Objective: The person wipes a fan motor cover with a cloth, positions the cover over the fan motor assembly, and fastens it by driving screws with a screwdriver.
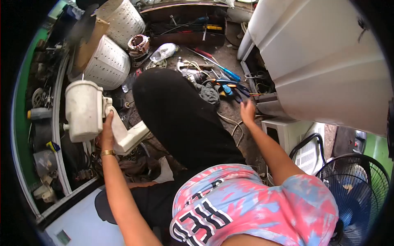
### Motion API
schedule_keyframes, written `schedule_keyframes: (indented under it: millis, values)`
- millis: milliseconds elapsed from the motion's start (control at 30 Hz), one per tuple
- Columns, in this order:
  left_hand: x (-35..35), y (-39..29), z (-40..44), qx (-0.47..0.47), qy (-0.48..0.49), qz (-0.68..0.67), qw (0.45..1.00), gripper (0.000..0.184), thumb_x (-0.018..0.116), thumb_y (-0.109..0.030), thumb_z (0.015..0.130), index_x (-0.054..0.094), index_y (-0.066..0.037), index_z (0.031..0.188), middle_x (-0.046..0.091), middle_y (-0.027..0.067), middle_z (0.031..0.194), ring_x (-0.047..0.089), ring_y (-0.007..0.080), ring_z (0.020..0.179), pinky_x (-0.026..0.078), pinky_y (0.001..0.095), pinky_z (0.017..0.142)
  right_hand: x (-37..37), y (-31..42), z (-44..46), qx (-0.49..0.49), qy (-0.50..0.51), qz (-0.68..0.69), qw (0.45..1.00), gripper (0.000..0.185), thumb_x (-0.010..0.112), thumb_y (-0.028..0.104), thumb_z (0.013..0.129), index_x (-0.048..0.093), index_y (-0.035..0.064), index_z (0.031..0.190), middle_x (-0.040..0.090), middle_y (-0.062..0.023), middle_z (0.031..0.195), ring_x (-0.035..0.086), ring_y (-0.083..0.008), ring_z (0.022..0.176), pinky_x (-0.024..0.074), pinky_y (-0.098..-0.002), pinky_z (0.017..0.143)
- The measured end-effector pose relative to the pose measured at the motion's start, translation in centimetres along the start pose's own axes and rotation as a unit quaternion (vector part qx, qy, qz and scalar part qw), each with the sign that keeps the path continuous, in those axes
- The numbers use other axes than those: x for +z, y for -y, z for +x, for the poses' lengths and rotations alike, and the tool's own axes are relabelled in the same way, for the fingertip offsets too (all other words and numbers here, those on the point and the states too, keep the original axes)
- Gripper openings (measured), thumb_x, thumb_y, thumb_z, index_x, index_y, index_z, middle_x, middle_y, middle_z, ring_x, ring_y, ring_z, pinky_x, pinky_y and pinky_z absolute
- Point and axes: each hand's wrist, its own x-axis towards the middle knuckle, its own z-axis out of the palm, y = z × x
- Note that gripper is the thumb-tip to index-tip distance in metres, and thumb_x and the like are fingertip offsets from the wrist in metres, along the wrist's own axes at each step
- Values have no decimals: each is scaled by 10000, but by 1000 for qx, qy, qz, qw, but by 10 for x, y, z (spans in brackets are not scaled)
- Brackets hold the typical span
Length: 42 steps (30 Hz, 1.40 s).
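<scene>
My left hand [107,133] is closed round the neck of an off-white fan motor housing [84,110]. The rounded housing has a thin metal shaft pointing up, and its angled white neck piece [131,137] extends to the right, beside my raised knee. Over the floor on the right, my right hand [247,112] has its fingers curled together, close to the dark blue handles of some pliers [243,91]. What those fingers hold, if anything, I cannot make out. Just left of the pliers lies a bunched grey cloth [209,93].
A blue-handled screwdriver [232,74] and a hammer [188,64] lie among cables ahead. Behind them sits an open toolbox [184,30]. Perforated white drums [107,61] and a copper-wound stator [138,43] stand at left. A large white panel [324,57] and a fan [357,192] border the right.
</scene>
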Motion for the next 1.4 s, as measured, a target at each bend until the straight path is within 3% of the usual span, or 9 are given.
schedule_keyframes:
  millis: [167,400,433,633,767,967,1100,1200,1400]
  values:
    - [24,81,13,26,-20,162,986,635,663,-435,855,541,-20,1320,528,140,1368,482,302,1245,342,369,1056,1,-28,-53,234,23,-72,969,450,693,375,845,542,18,1074,581,-210,1073,579,-417,970,459,-505,838]
    - [53,65,11,165,7,298,940,582,609,-452,910,553,-9,1284,574,182,1290,515,347,1195,374,422,1018,30,-52,-93,7,59,-241,969,379,697,324,829,551,82,1080,540,-202,1089,561,-411,996,465,-508,829]
    - [52,64,16,160,14,309,938,581,610,-448,912,550,-8,1287,574,183,1292,515,348,1196,376,425,1016,19,-38,-89,176,125,-166,962,325,683,243,844,537,58,1068,596,-194,898,600,-406,866,481,-481,758]
    - [34,137,80,138,10,324,936,629,629,-419,900,504,28,1324,512,200,1369,476,342,1260,343,408,1058,-118,25,-119,82,115,-33,989,286,667,182,849,538,24,1050,633,-177,809,640,-293,770,486,-394,689]
    - [52,81,60,68,69,127,987,765,673,-429,857,442,119,1338,401,225,1457,390,326,1343,297,368,1098,-215,66,-151,146,69,42,986,226,607,58,859,589,32,1083,675,-155,860,663,-248,772,493,-366,698]
    - [61,62,58,80,98,199,972,775,627,-490,870,445,85,1357,444,166,1431,446,286,1284,337,349,1060,-162,-10,-181,73,-79,80,991,240,560,-7,888,573,37,1124,653,-75,875,639,-146,786,499,-308,630]
    - [66,76,79,68,86,94,990,595,769,-265,782,559,93,1208,561,165,1286,535,259,1129,407,365,985,-123,-65,-173,77,-31,210,974,314,592,182,926,597,13,1190,678,-156,991,662,-266,844,514,-367,730]
    - [66,79,90,152,78,97,981,537,770,-202,774,563,79,1182,586,145,1232,549,250,1078,435,371,949,-120,-128,-200,169,5,170,971,311,570,196,943,578,25,1201,677,-133,894,651,-189,793,514,-357,692]
    - [69,72,95,220,66,125,965,488,754,-86,760,577,36,1197,601,105,1190,557,233,1047,464,361,912,-77,-199,-301,474,64,58,876,414,621,363,911,625,-6,1099,682,-169,829,673,-281,606,536,-393,608]
